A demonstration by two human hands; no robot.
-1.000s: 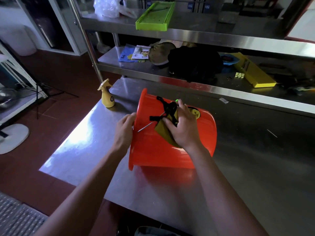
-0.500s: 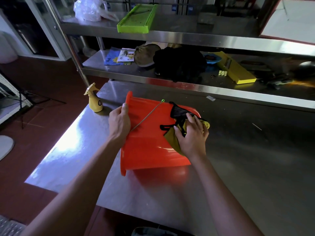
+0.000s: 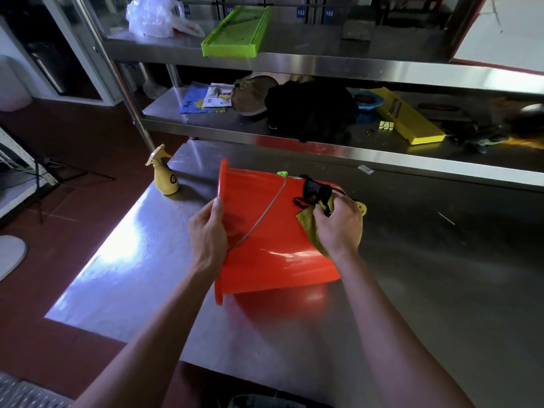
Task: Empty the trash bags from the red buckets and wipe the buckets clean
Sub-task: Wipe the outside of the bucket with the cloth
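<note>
A red bucket (image 3: 270, 248) lies on its side on the steel table (image 3: 412, 304), its mouth turned left and its wire handle (image 3: 262, 216) draped across its wall. My left hand (image 3: 207, 234) grips the rim at the bucket's left edge. My right hand (image 3: 338, 228) holds a yellow-green cloth (image 3: 309, 228) with black trim against the outer wall near the bucket's base. The inside of the bucket is hidden.
A yellow spray bottle (image 3: 164, 175) stands at the table's far left corner. Behind the table, a steel shelf unit (image 3: 323, 66) carries a green tray (image 3: 235, 33), a plastic bag (image 3: 150, 16), a black bag (image 3: 309, 110), papers and a yellow slicer (image 3: 409, 119).
The bucket has been rolled, so its handle now lies across the upper wall. My right hand and cloth have slid toward the base, and my left hand has shifted along the rim.
</note>
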